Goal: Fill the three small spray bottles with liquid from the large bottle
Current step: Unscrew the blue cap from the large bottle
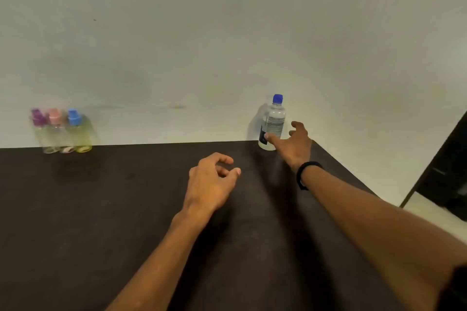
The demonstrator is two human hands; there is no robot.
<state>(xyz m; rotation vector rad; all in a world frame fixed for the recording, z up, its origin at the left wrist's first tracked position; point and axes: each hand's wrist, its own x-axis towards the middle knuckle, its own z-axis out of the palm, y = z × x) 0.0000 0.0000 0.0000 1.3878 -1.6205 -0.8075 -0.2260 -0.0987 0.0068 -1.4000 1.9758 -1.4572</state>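
A large clear bottle (273,121) with a blue cap stands upright at the far right of the dark table, close to the wall. My right hand (294,144) reaches beside it with fingers spread; the thumb touches the bottle's lower part, but the hand is not closed around it. My left hand (212,182) hovers over the middle of the table, fingers loosely curled and holding nothing. Three small spray bottles stand in a row at the far left: one with a purple cap (40,131), one with a pink cap (56,131) and one with a blue cap (78,131).
The dark brown table (101,209) meets a pale wall (202,33) at the back. Its right edge runs diagonally, with light floor and a dark piece of furniture (449,171) beyond it. A black band is on my right wrist.
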